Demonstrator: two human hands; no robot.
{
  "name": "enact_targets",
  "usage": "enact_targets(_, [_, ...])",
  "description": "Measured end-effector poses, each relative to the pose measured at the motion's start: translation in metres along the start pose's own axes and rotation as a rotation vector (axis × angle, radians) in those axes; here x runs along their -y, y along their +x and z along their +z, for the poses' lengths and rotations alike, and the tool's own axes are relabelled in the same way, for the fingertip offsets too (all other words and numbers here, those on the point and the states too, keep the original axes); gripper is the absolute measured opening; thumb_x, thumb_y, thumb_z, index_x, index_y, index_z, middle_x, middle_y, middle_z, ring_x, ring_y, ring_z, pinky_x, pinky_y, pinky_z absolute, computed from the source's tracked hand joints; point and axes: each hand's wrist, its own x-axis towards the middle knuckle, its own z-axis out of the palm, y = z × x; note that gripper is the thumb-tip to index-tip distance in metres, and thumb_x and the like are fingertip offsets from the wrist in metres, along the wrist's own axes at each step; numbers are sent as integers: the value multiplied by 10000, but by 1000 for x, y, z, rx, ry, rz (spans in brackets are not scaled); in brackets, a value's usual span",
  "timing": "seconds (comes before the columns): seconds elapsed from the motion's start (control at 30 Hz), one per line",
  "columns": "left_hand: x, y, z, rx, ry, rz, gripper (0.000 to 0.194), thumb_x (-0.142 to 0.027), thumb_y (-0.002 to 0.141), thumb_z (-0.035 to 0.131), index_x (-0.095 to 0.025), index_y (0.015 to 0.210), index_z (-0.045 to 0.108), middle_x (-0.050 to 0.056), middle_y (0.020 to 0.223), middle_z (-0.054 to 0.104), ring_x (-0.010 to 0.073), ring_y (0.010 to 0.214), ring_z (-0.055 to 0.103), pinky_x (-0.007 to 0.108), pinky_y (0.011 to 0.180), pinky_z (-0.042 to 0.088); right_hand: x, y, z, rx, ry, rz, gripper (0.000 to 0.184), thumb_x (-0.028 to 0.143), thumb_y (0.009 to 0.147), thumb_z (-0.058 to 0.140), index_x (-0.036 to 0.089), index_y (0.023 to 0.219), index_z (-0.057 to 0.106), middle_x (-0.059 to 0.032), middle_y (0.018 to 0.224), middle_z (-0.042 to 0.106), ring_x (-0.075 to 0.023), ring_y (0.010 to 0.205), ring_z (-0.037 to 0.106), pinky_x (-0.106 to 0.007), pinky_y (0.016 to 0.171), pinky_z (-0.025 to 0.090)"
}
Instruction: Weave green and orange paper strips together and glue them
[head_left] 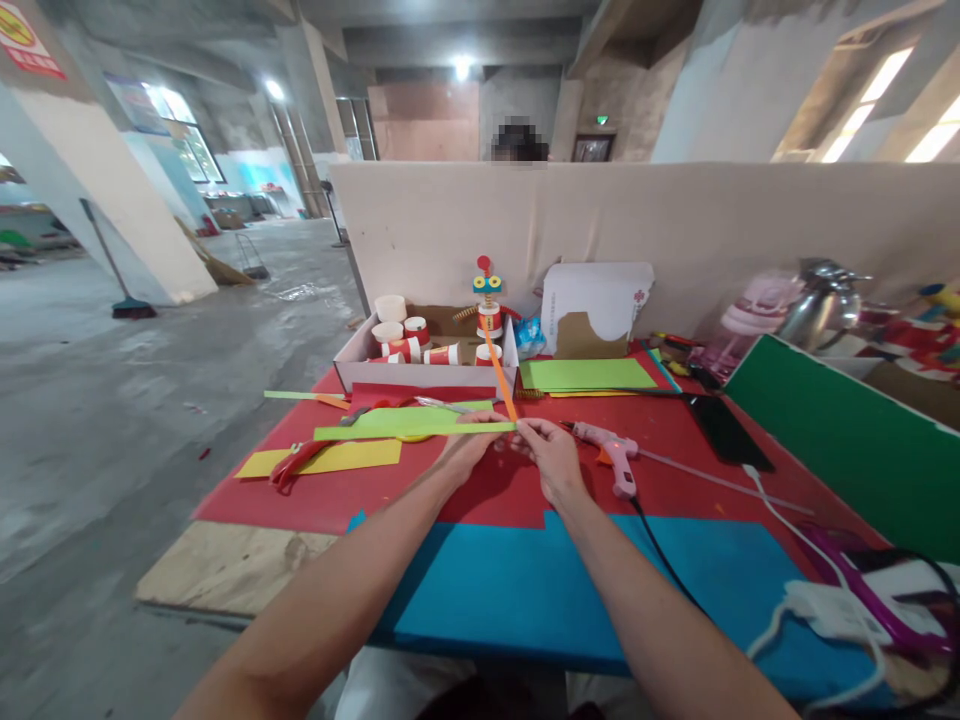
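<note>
A light green paper strip [420,432] and an orange paper strip [501,375] meet at a corner between my two hands. My right hand [553,458] pinches that corner with thumb and fingertips. Close beside it, my left hand [476,445] is closed at the green strip's right part, its fingertips partly hidden. The green strip reaches out to the left, and the orange one points away from me. To the right of my right hand lies a pink hot glue gun [611,450] with a glue stick in its back. Red-handled scissors [296,465] rest at the left on yellow paper [360,458].
A shallow box [427,376] holds several paper cups and a paper-cup robot figure [489,318]. Green paper sheets [589,375], a black phone [724,430] and a green board [840,450] stand or lie rightward. A white power strip [832,610] with cables lies front right. A pale partition [637,215] closes the back.
</note>
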Motion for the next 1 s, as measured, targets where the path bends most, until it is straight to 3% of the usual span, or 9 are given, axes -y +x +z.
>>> enact_targets(0.07, [-1,-1,-1,43,-7,37,123,-213,606,692,-155,709,658,29,615,621,118,554,535,247,547,438,3,-1,0,-20,-24,-58,253,372,563,764,173,697,684,14,583,655,-116,551,589,-249,603,498])
enact_targets(0.17, [-1,-2,-1,124,-24,43,285,-206,570,726,-158,845,670,47,760,670,157,697,603,264,648,480,7,-2,1,-34,-100,-167,215,370,616,728,182,711,684,12,603,664,-127,588,601,-251,633,490])
enact_targets(0.23, [1,-2,0,102,-17,31,328,-257,576,753,-157,876,665,57,802,675,167,726,615,274,671,489,7,-3,2,-21,-127,-182,203,369,624,719,186,703,681,11,607,668,-134,590,608,-256,634,492])
enact_targets(0.43, [3,2,-1,-37,-12,26,231,-302,591,747,-157,738,644,34,698,644,129,623,576,264,627,483,1,-3,3,97,-5,10,223,337,564,769,184,687,663,10,595,669,-133,562,625,-270,625,530])
enact_targets(0.63, [-1,1,-2,34,20,22,189,-245,596,720,-140,739,654,40,707,647,118,622,568,255,620,475,2,-1,-1,142,73,211,292,305,512,826,157,712,673,-5,584,673,-127,558,649,-252,625,549])
enact_targets(0.77, [1,1,-2,18,-23,31,248,-264,584,738,-147,762,612,18,690,626,115,615,566,251,611,467,3,-1,-2,138,68,178,294,314,510,833,152,695,672,-6,570,667,-141,551,658,-268,632,558])
enact_targets(1.0, [0,2,-4,-21,-40,37,291,-349,592,737,-141,640,538,-13,576,544,91,533,498,224,528,406,7,-5,1,135,119,175,344,341,439,861,162,652,658,-1,589,675,-134,566,656,-264,655,567])
